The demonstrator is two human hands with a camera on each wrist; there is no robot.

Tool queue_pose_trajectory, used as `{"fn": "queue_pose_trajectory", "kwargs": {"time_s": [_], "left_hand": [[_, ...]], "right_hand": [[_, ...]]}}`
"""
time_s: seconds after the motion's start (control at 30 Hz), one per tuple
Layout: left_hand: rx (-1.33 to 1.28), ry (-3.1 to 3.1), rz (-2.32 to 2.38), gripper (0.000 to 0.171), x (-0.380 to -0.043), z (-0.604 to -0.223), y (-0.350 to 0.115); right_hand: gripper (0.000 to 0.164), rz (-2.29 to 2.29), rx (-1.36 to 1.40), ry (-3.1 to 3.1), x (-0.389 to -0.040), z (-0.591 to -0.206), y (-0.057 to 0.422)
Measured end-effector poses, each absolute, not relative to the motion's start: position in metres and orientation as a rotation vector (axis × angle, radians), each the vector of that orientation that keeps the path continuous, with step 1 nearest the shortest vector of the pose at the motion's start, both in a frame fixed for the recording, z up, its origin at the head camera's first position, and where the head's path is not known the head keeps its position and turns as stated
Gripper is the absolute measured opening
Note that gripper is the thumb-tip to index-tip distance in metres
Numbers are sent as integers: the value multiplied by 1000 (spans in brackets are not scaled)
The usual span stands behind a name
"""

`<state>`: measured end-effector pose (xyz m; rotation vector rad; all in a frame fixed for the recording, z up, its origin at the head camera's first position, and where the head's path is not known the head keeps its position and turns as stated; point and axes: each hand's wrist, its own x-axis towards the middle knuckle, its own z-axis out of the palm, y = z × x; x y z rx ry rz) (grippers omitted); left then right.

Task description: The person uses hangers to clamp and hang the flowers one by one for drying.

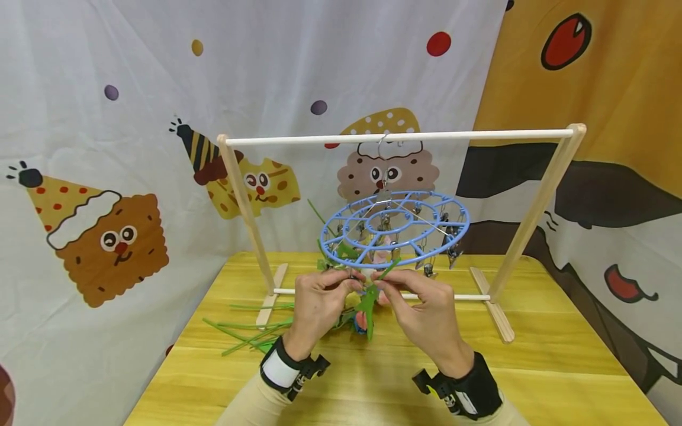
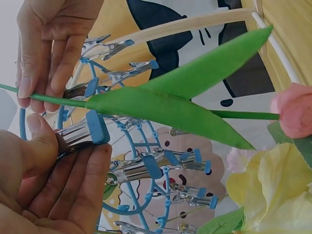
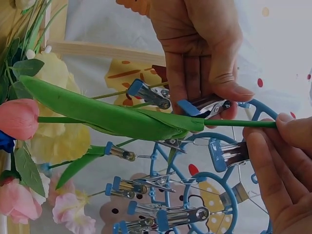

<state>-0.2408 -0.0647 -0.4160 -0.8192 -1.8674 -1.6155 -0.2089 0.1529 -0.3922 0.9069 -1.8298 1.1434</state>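
Observation:
My left hand [image 1: 319,302] pinches a metal clip with blue tips [image 2: 85,134] between thumb and fingers. Close beside it, my right hand [image 1: 426,305] pinches the thin green stem of an artificial tulip [image 3: 243,123] near its end. The tulip hangs head down, its long green leaves [image 2: 185,114] spread below the grip and its pink bloom [image 3: 19,119] lowest. Clip and stem lie very near each other; I cannot tell whether they touch. Over both hands is a round blue clip hanger [image 1: 367,265] with several metal clips dangling from it.
A wooden rack [image 1: 309,140] carries the hanger by its hook. Several green stems [image 1: 247,325] lie at the left of the wooden table [image 1: 341,384]. Yellow [image 3: 63,141] and pink flowers [image 3: 19,200] sit below the hanger. Behind stands a printed cloth [image 1: 266,59].

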Motion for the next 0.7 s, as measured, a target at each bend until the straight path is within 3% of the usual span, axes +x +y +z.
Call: {"fn": "queue_pose_trajectory", "kwargs": {"time_s": [0.53, 0.7], "left_hand": [[-837, -1850, -1661, 6, -234, -410, -58], [-878, -1823, -1692, 13, -234, -409, -56]], "right_hand": [[28, 1094, 896, -1818, -209, -392, 153], [30, 1087, 895, -1826, -209, -392, 152]]}}
